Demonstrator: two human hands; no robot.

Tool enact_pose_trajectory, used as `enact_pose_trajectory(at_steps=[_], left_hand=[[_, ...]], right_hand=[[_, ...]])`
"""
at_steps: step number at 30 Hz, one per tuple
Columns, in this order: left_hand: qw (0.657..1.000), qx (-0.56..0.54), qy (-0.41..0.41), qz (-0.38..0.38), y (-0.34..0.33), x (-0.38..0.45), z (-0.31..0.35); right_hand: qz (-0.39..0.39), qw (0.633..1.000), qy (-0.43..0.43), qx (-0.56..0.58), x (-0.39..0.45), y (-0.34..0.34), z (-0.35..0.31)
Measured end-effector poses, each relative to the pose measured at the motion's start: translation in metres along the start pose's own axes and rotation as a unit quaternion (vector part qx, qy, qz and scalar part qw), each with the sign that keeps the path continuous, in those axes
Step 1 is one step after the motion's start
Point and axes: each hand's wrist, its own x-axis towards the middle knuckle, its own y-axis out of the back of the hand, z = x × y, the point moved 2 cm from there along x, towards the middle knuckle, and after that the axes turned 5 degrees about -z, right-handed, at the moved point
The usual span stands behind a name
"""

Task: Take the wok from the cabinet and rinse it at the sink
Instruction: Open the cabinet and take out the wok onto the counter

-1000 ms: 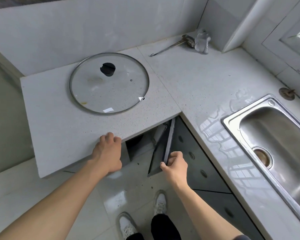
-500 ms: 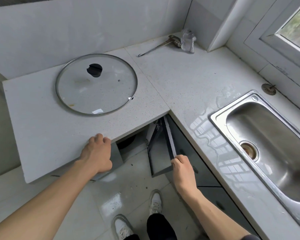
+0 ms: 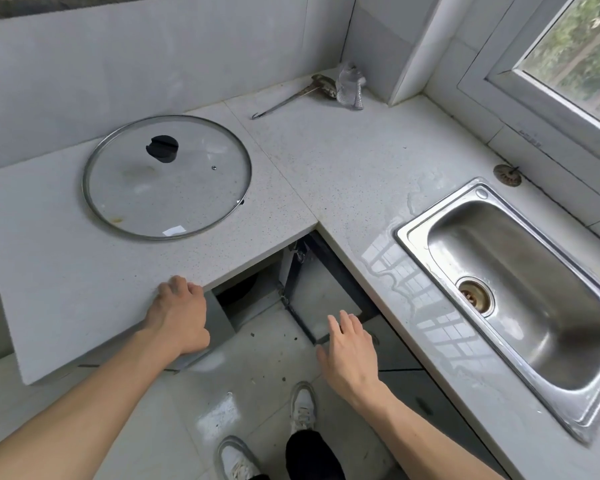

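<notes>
Cabinet [image 3: 243, 303]: standing open under the counter corner, between the two hands; a dark rounded shape [image 3: 238, 289] is showing just inside, too shadowed to say whether it is the wok.
Cabinet door [image 3: 321, 296]: swinging out toward the floor, its lower edge lying just beyond the right fingertips.
Sink [image 3: 520, 289]: steel basin sitting well to the right of the right hand, holding nothing but its drain [image 3: 475, 294].
Glass lid [image 3: 167, 176]: lying flat on the counter [image 3: 343, 161], beyond the left hand.
Left hand [image 3: 181, 317]: reaching forward, fingers curling over the counter's front edge and gripping it.
Right hand [image 3: 349, 351]: hovering palm down in front of the door, fingers straight and slightly spread, gripping nothing; whether the tips are touching the door cannot be told.
Far corner: a metal ladle [image 3: 291, 97] and a mesh scrubber [image 3: 350, 86] lying together, well away from both hands.
</notes>
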Motion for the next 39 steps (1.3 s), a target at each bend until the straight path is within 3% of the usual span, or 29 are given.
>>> enact_pose_trajectory(at_steps=[8,13,18,23,25,27,31,34,36,39], left_hand=[[0.998,-0.048,-0.003,0.038,-0.012,0.004,-0.003],[0.988,-0.127,-0.002,0.085,-0.026,0.0,-0.007],[0.937,-0.262,-0.075,0.22,-0.046,-0.017,-0.002],[0.859,-0.47,-0.066,0.192,-0.081,-0.02,0.006],[0.79,-0.592,-0.023,0.154,-0.089,-0.016,0.006],[0.683,-0.719,0.023,0.126,-0.096,-0.009,0.006],[0.346,-0.936,0.041,0.055,-0.1,0.009,0.013],[0.148,-0.985,0.08,0.043,-0.095,0.019,0.019],[0.053,-0.992,0.105,0.04,-0.09,0.022,0.021],[-0.036,-0.993,0.087,0.069,-0.085,0.029,0.019]], right_hand=[[-0.001,0.999,0.021,0.043,0.017,0.017,-0.014],[0.023,0.994,0.084,0.072,0.036,0.036,-0.046],[0.02,0.982,0.177,0.065,0.059,0.052,-0.091],[0.007,0.969,0.248,0.023,0.082,0.058,-0.124],[-0.001,0.965,0.262,0.02,0.094,0.059,-0.13],[-0.021,0.964,0.263,0.025,0.105,0.058,-0.133],[-0.022,0.962,0.271,0.013,0.111,0.052,-0.134],[0.005,0.961,0.272,-0.056,0.115,0.055,-0.145],[0.002,0.958,0.279,-0.069,0.118,0.06,-0.149],[-0.018,0.953,0.296,-0.067,0.117,0.063,-0.147]])
